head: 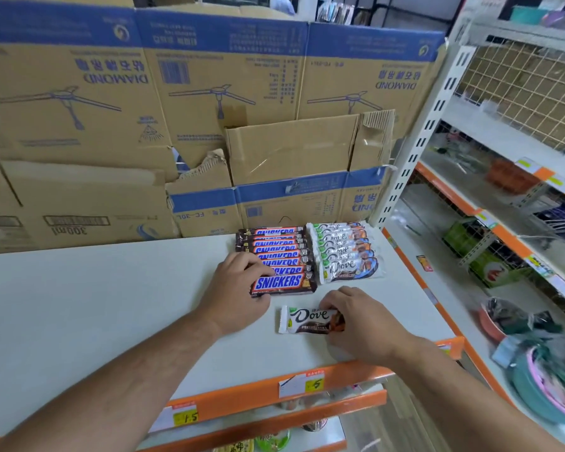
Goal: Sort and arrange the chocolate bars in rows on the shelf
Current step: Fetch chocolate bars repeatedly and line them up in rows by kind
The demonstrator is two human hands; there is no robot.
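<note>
The loose white bar [309, 319], lying crosswise, is pinched by the right hand [359, 321], just before the white row [346, 252]; the front brown bar [282, 283] is gripped by the left hand [238, 288].

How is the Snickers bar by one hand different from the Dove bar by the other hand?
The front Snickers bar has a dark brown wrapper with blue letters; the loose Dove bar is white with dark letters. The Snickers bar sits at the front of its row under the left hand; the Dove bar lies apart from its row, gripped by the right hand. Both lie flat and crosswise on the white shelf.
</note>
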